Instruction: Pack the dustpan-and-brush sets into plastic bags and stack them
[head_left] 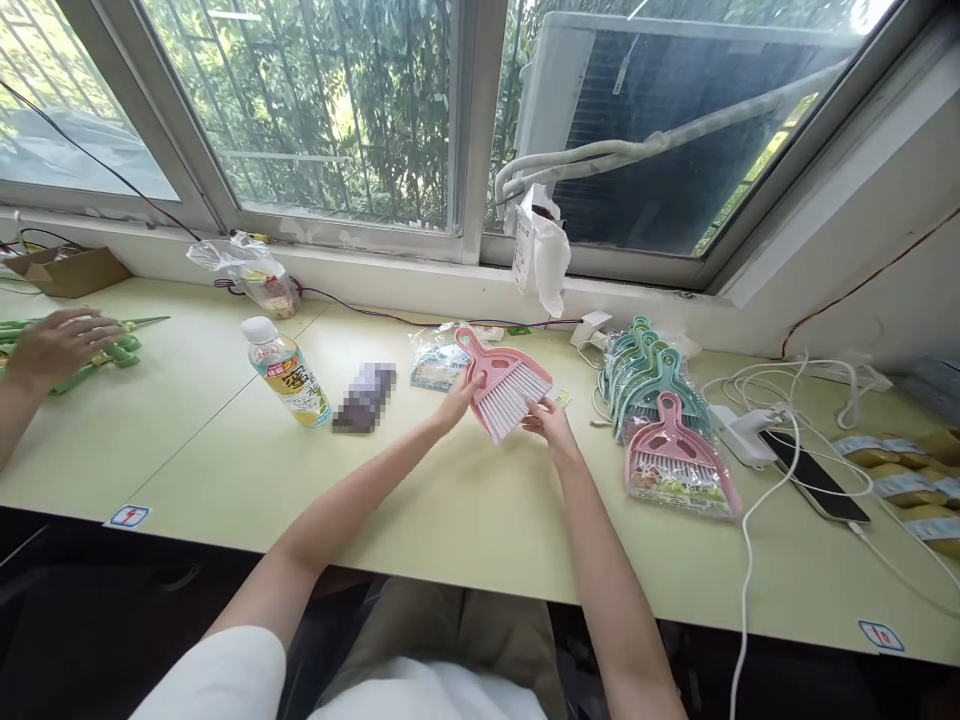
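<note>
A pink mini dustpan and brush set point(504, 367), with white bristles fanned toward me, is held tilted above the table between my two hands. My left hand point(459, 395) grips its left side near the handle, the thumb on the front. At the lower right of the bristles, the fingers of my right hand point(549, 418) are closed on the edge. Behind the set lies a clear plastic bag with a blue printed card point(439, 368). To the right, several bagged green sets point(649, 370) are stacked in a row, with a bagged pink set point(675, 465) in front.
Left of my hands stand a drink bottle point(289, 375) and a blurred dark object point(365, 397). White cables, a power strip point(742, 435) and a phone point(814, 478) lie at right. Another person's hand point(64, 345) touches green items at far left. Windows line the back.
</note>
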